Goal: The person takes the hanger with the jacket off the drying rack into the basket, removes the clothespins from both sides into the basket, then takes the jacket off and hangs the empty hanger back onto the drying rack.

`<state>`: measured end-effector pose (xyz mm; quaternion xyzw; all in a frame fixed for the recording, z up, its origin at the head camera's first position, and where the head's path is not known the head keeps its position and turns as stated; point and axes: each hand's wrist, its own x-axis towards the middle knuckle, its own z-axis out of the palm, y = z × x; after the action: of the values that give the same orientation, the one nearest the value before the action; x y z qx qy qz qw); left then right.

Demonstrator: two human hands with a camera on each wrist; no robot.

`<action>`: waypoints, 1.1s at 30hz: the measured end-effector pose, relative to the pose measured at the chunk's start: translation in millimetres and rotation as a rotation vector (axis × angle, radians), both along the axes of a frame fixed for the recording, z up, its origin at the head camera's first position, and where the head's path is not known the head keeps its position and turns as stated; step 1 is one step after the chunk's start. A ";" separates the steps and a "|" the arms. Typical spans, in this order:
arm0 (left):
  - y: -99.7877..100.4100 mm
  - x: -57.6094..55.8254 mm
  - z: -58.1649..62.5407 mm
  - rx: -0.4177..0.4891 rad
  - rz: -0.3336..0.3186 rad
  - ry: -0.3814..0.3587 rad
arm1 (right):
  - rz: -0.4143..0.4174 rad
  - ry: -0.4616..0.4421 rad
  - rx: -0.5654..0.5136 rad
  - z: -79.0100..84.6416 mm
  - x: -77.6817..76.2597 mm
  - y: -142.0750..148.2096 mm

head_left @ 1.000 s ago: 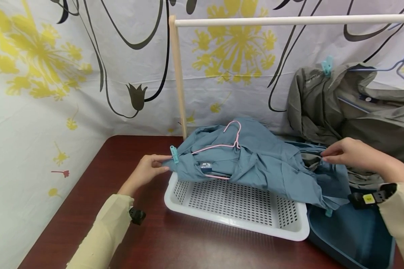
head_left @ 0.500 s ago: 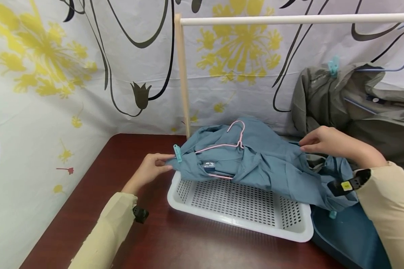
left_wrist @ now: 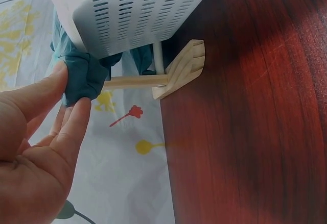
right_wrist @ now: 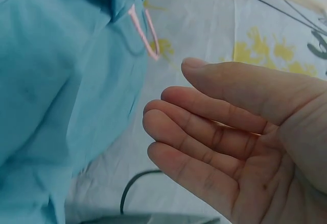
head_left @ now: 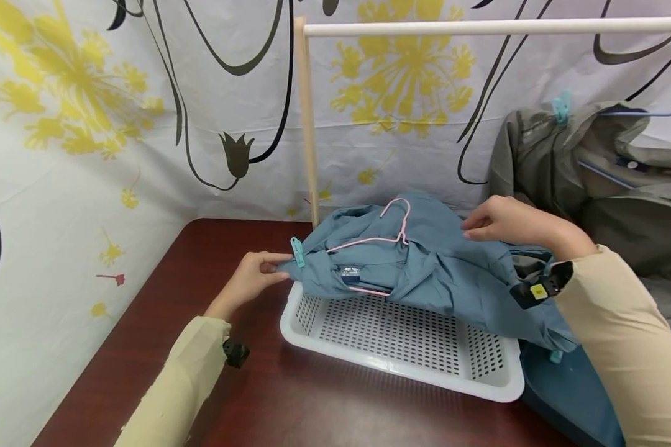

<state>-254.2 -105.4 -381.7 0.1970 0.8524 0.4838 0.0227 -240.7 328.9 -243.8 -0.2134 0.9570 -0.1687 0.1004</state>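
Note:
A blue shirt (head_left: 464, 273) lies across the back of a white perforated basket (head_left: 397, 366), with a pink hanger (head_left: 404, 226) inside it and the hook upward. On the left, my left hand (head_left: 248, 279) pinches the shirt's edge beside a teal clothespin (head_left: 297, 251). The left wrist view shows the bunched cloth (left_wrist: 84, 76) between thumb and fingers. My right hand (head_left: 497, 220) hovers over the shirt's right part, holding nothing. In the right wrist view its fingers (right_wrist: 179, 132) are relaxed, apart from the cloth, with the pink hook farther off.
A wooden rack with a white bar (head_left: 481, 27) stands behind the basket. At the right hangs a grey garment (head_left: 609, 180) with a teal clothespin (head_left: 561, 105). A dark blue bin (head_left: 570, 391) sits right of the basket on the brown table (head_left: 212, 248).
My right hand has let go of the shirt's right part and moved left, above the cloth toward the hanger. My left hand keeps its pinch on the edge.

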 end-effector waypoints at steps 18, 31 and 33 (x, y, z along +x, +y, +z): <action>6.5 13.5 21.4 0.012 0.012 -0.034 | 0.165 -0.058 -0.031 -3.6 -24.8 -54.0; -0.4 -5.0 -6.8 0.026 0.049 -0.044 | 0.245 -0.114 -0.042 -4.7 -41.5 -86.9; -0.6 -4.7 -6.8 0.029 0.052 -0.047 | 0.268 -0.116 -0.035 -5.4 -45.2 -94.3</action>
<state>-258.9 -106.0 -388.5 0.1638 0.8493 0.5010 0.0275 -285.9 234.5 -249.2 -0.3307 0.9095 -0.1826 0.1734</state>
